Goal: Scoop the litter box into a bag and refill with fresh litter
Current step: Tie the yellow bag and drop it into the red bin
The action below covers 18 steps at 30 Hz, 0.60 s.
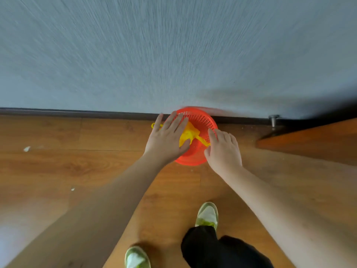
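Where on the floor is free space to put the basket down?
Bare floor lies left of the left hand, with only two white scraps. It is crowded around the red basket, between the baseboard, both hands and the wooden door.

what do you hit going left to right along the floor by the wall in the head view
white scrap → left hand → yellow bag in the red basket → right hand → metal doorstop

Two hands: left hand [166,139], right hand [224,149]. One red basket [201,120] between them, one yellow bag [188,133] inside it. Two shoes: [207,214], [136,257]. Two white scraps left of the hands: [27,149], [72,189]. One doorstop [274,120] to their right.
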### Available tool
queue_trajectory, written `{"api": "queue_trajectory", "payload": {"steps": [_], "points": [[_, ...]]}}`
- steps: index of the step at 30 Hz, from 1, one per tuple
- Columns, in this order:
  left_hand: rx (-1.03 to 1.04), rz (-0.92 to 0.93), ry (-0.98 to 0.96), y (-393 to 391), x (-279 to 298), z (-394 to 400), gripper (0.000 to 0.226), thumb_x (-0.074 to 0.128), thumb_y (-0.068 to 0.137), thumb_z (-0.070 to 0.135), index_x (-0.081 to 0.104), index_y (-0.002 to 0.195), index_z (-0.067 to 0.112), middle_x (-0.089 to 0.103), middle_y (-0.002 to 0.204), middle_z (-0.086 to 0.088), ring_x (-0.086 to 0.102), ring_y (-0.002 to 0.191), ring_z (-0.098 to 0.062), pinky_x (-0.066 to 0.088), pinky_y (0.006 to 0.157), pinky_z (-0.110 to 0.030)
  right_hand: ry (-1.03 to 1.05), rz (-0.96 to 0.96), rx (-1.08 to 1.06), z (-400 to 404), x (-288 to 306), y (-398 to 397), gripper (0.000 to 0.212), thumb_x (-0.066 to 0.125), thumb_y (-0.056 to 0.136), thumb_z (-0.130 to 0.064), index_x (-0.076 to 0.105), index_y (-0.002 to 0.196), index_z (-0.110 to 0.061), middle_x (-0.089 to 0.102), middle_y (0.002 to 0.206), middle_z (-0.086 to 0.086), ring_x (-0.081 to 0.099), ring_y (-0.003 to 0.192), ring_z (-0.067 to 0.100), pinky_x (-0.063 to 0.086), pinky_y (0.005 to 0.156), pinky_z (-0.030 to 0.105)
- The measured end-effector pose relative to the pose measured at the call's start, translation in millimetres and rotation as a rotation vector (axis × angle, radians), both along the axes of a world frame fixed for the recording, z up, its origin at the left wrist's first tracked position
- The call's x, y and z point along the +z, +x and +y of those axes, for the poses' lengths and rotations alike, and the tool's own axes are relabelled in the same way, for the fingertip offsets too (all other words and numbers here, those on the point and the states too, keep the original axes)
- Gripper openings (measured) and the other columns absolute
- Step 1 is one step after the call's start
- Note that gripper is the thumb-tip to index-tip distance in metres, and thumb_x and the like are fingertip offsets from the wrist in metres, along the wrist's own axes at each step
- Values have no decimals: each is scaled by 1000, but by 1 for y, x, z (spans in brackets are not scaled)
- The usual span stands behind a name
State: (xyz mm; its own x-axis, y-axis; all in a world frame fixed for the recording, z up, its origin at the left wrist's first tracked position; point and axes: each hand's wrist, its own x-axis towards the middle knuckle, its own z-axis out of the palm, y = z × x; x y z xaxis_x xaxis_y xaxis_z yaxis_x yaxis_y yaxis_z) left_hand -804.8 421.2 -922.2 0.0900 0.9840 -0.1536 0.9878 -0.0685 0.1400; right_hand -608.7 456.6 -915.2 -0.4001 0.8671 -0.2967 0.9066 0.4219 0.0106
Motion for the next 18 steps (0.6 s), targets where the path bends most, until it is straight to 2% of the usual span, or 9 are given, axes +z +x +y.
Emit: {"api": "queue_trajectory", "payload": {"steps": [11, 16, 18], "points": [[56, -27, -55, -9, 236, -54, 76, 5, 92, 66, 21, 154, 25, 20, 162, -1, 6, 151, -21, 4, 121, -53, 62, 102, 6, -50, 216, -34, 53, 37, 98, -39, 38, 144, -13, 43, 147, 11, 39, 136, 27, 28, 115, 45], [148, -67, -28, -18, 333, -87, 64, 26, 96, 59, 34, 148, 24, 25, 160, 0, 8, 151, -18, 4, 121, -50, 105, 111, 21, -76, 324, -40, 54, 33, 98, -41, 36, 145, -14, 40, 148, 10, 35, 138, 26, 24, 117, 45], [204, -87, -28, -23, 374, -102, 61, 27, 97, 58, 37, 146, 23, 24, 161, 0, 6, 151, -17, 2, 121, -49, 115, 109, 45, -90, 364, -40, 54, 30, 98, -41, 36, 145, -14, 40, 148, 8, 34, 138, 25, 25, 116, 45]]}}
